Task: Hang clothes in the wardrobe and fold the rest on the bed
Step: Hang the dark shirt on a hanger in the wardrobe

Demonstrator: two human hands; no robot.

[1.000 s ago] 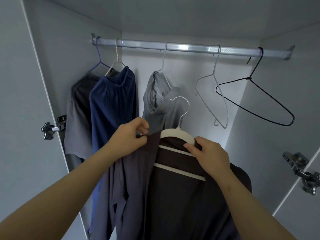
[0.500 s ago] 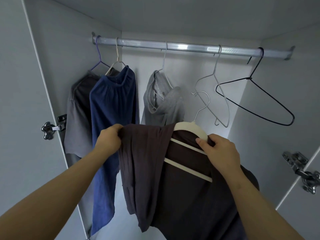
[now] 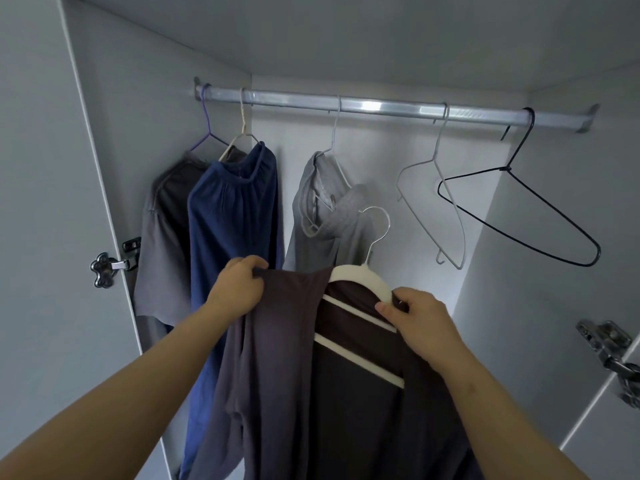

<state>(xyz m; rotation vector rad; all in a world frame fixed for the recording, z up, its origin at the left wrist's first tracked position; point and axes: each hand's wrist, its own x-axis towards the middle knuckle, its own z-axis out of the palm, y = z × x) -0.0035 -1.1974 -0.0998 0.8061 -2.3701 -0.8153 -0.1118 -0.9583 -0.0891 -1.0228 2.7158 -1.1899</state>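
I stand at the open wardrobe. A dark brown garment [image 3: 277,368] is draped on a white hanger [image 3: 360,277] that I hold below the metal rail [image 3: 381,107]. My left hand [image 3: 239,289] grips the garment's left upper edge and holds it out to the side. My right hand [image 3: 420,318] grips the hanger's right shoulder together with the cloth there. The hanger's silver hook [image 3: 379,223] points up and is not on the rail.
On the rail hang a grey garment [image 3: 162,244], a blue garment [image 3: 235,237] and a light grey garment [image 3: 322,216]. An empty grey wire hanger [image 3: 433,199] and an empty black wire hanger [image 3: 519,216] hang to the right. Door hinges [image 3: 609,351] stick out at both sides.
My left hand drew the garment's edge out to the left, then came back slightly. The hanger shifted right and up, then settled a little lower and left.
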